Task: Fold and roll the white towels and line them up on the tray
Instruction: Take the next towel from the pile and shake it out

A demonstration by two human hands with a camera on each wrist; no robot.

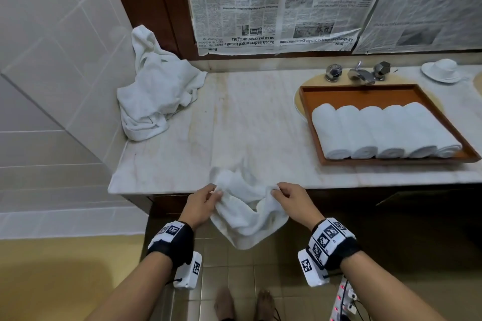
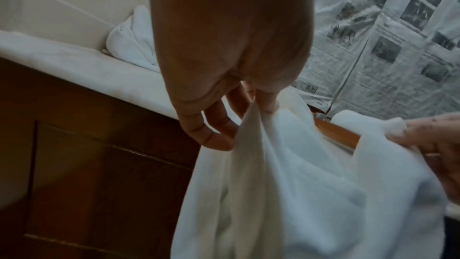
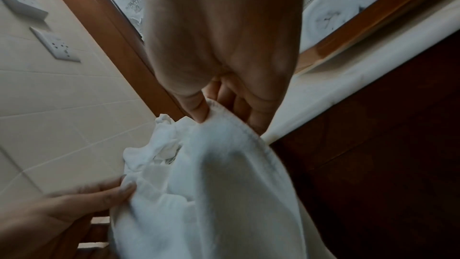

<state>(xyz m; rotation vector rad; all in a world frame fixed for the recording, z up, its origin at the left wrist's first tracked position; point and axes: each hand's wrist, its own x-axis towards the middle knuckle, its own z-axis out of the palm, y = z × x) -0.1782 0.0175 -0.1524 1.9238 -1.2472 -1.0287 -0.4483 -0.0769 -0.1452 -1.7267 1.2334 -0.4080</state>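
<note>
My left hand (image 1: 202, 202) and right hand (image 1: 292, 199) each pinch an edge of the limp white terry towel (image 1: 246, 219), which sags between them over the near lip of the pale marble tabletop (image 1: 250, 117). I judge it light, soft and floppy; hemmed corners offer the best hold. Far right, a brown wooden tray (image 1: 365, 91) holds five rolled white towels (image 1: 383, 133); far left lies a crumpled towel heap (image 1: 156, 91).

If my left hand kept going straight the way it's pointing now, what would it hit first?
Probably the white towel your left hand already pinches, bunched just ahead of the fingers. Beyond that lies the bare marble counter. Depth is hard to judge here.
</note>
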